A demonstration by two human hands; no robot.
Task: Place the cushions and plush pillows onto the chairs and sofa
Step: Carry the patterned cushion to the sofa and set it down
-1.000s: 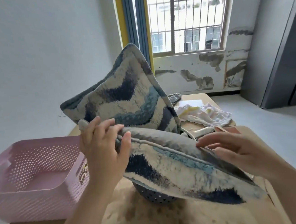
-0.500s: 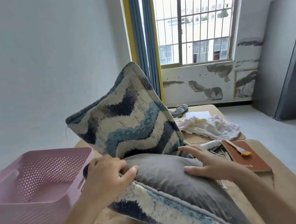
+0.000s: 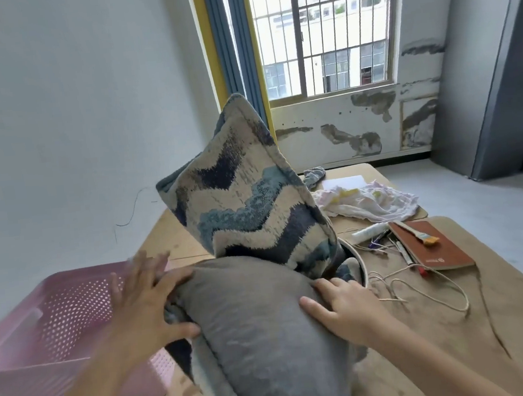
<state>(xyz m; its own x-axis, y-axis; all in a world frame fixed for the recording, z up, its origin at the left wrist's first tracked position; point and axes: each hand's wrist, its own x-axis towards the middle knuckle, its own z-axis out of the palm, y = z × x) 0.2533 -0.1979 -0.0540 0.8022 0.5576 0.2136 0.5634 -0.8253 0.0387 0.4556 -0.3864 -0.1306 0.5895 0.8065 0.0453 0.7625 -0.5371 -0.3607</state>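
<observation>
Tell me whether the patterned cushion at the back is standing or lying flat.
The patterned cushion stands up, tilted: one corner points up toward the window, its lower edge hidden behind the grey cushion.

Left wall point(image 3: 70, 120): plain white, with a thin dark wire hanging low on it.
Window point(image 3: 324, 32): barred, with bright daylight coming in and buildings outside.
Curtain point(image 3: 232, 41): blue and yellow, gathered at the window's left edge.
Wall under window point(image 3: 358, 124): white, blotched with grey patches.
Cabinet point(image 3: 498, 79): tall and dark grey, it stood at the right.
Floor point(image 3: 478, 202): pale grey and smooth.
Near table point(image 3: 520, 316): tan top.
Far table point(image 3: 174, 235): light wood, set just behind the near one.
</observation>
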